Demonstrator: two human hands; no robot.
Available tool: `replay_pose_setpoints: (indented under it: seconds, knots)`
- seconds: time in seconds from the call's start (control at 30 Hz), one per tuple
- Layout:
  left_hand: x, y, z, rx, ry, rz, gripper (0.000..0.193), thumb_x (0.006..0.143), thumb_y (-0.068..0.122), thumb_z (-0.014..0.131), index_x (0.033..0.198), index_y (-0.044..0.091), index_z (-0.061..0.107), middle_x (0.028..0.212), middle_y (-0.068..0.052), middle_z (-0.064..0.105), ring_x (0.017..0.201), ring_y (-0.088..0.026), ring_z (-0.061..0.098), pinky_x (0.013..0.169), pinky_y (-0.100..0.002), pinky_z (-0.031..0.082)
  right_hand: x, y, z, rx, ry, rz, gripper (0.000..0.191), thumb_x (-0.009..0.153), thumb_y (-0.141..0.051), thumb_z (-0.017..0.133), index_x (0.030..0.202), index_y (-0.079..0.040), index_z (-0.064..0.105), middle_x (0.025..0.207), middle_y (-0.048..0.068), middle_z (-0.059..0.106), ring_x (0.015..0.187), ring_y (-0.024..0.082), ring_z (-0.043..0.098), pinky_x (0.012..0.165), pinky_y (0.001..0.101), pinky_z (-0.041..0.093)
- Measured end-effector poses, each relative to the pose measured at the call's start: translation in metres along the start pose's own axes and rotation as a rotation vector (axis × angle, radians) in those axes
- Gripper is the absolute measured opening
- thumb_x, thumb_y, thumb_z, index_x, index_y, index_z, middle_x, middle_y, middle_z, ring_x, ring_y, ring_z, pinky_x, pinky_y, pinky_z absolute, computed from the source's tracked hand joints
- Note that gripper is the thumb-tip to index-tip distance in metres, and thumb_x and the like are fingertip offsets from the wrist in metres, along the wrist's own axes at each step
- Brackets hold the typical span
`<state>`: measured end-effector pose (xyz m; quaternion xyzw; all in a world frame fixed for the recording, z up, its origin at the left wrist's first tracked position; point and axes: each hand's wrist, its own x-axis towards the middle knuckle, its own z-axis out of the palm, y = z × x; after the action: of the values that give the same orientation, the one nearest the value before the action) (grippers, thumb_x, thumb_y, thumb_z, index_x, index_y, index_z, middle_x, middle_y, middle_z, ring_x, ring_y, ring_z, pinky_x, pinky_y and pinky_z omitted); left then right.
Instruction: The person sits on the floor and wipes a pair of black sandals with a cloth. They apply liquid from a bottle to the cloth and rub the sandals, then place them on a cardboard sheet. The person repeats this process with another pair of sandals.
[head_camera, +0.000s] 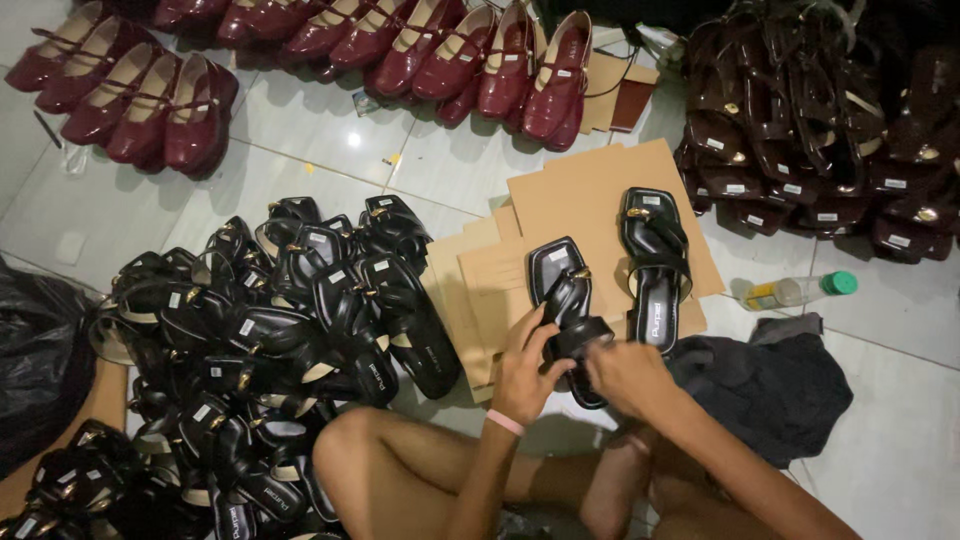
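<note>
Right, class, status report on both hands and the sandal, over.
Left hand and right hand both grip glossy black flat sandal on brown cardboard sheets. Matching sandal alongside, apart. Nothing obstructing.

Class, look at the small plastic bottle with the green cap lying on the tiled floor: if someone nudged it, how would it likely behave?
The bottle lies on its side on smooth glossy tile, so it would probably roll or slide easily. It looks partly filled, so likely light. Being thin clear plastic, it seems unlikely to break.

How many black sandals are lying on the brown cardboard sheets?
2. One black sandal lies at the near edge, with both hands on its heel end. The other sandal lies to its right, untouched. No others show on the cardboard.
</note>
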<state>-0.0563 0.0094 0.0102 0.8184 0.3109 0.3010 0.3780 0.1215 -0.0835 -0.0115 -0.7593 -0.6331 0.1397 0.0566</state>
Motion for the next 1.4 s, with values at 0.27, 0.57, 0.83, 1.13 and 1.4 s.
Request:
replay_pose_setpoints:
  seconds: [0.27,0.57,0.83,1.13,1.4]
  knots:
    - [0.020,-0.003,-0.024,-0.176,-0.094,-0.024,0.050,0.083,0.026,0.084,0.127,0.012,0.067,0.147,-0.019,0.055,0.129,-0.037,0.059,0.102,-0.039,0.053,0.006,0.012,-0.012,-0.035,0.016,-0.004,0.022,0.093,-0.028,0.060,0.109,-0.016,0.072,0.079,0.014,0.074,0.068,0.035,0.074,0.062,0.0470,0.059]
    - [0.028,0.016,-0.022,0.053,-0.074,0.017,0.045,0.081,0.026,0.083,0.122,0.012,0.070,0.148,-0.019,0.057,0.129,-0.037,0.057,0.108,-0.043,0.046,-0.077,0.039,0.009,-0.036,-0.145,-0.174,0.055,0.084,-0.026,0.066,0.139,-0.032,0.063,0.094,0.010,0.075,0.067,0.030,0.074,0.057,0.0438,0.059]
    - [0.036,0.026,-0.025,0.045,-0.028,-0.005,0.043,0.078,0.025,0.085,0.116,0.012,0.069,0.145,-0.016,0.060,0.124,-0.036,0.060,0.106,-0.042,0.048,-0.033,0.036,0.001,-0.071,0.115,-0.226,0.049,0.077,-0.024,0.071,0.126,-0.021,0.068,0.090,0.012,0.073,0.061,0.030,0.072,0.048,0.0416,0.056]
    - [0.036,0.035,-0.025,0.072,0.007,-0.007,0.043,0.074,0.024,0.087,0.112,0.011,0.071,0.144,-0.015,0.061,0.121,-0.036,0.062,0.103,-0.044,0.049,-0.080,0.048,0.012,-0.039,-0.080,-0.411,0.051,0.075,-0.036,0.075,0.125,-0.027,0.070,0.085,0.011,0.072,0.060,0.028,0.071,0.045,0.0405,0.055]
    - [0.044,0.040,-0.030,0.053,-0.076,-0.128,0.044,0.072,0.032,0.088,0.110,0.011,0.075,0.140,-0.013,0.063,0.116,-0.031,0.063,0.097,-0.039,0.053,-0.062,0.017,0.021,-0.236,0.023,-0.505,0.051,0.083,-0.027,0.065,0.134,-0.032,0.069,0.080,0.012,0.071,0.053,0.026,0.069,0.041,0.0384,0.055]
